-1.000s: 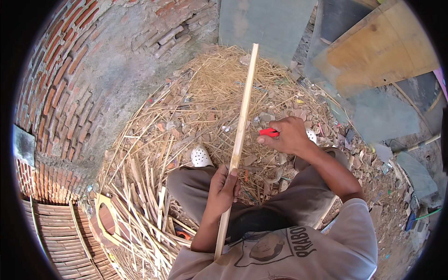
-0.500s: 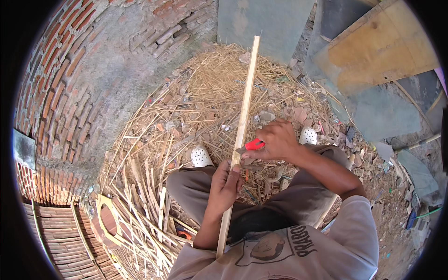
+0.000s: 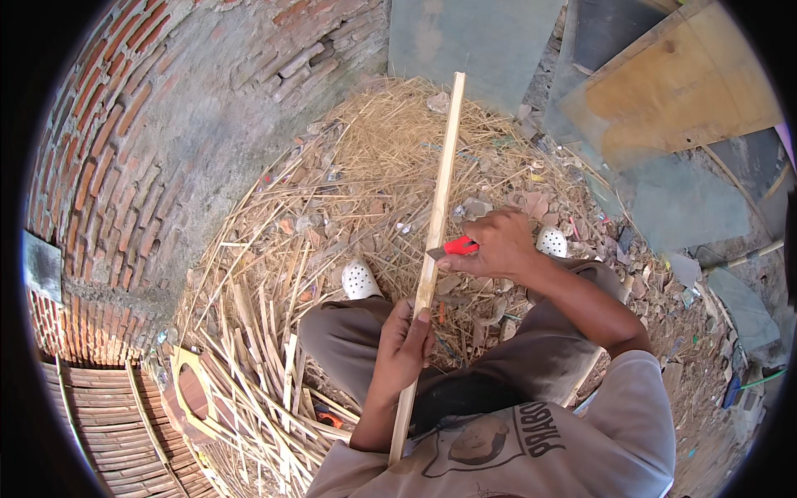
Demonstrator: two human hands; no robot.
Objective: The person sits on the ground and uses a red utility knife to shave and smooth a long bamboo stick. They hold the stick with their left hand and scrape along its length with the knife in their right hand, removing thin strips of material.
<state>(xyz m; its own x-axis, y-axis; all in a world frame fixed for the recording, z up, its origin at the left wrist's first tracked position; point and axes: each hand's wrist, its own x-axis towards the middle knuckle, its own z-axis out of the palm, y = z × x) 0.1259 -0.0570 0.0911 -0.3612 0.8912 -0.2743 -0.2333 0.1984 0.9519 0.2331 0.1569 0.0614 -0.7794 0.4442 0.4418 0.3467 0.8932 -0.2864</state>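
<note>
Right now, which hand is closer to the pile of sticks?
Left. The left hand is right of the stick pile; the right hand, holding the red-handled knife, is farther right.

- Right hand (image 3: 502, 243) hides part of a red-handled knife (image 3: 461, 246).
- Left hand (image 3: 404, 342) covers part of a wooden strip (image 3: 443, 178).
- Top edge crops a grey panel (image 3: 498, 50).

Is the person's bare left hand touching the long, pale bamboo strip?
Touching: the head view shows the left hand gripping the long, pale bamboo strip, its thumb lying over the strip with no gap visible.
</note>
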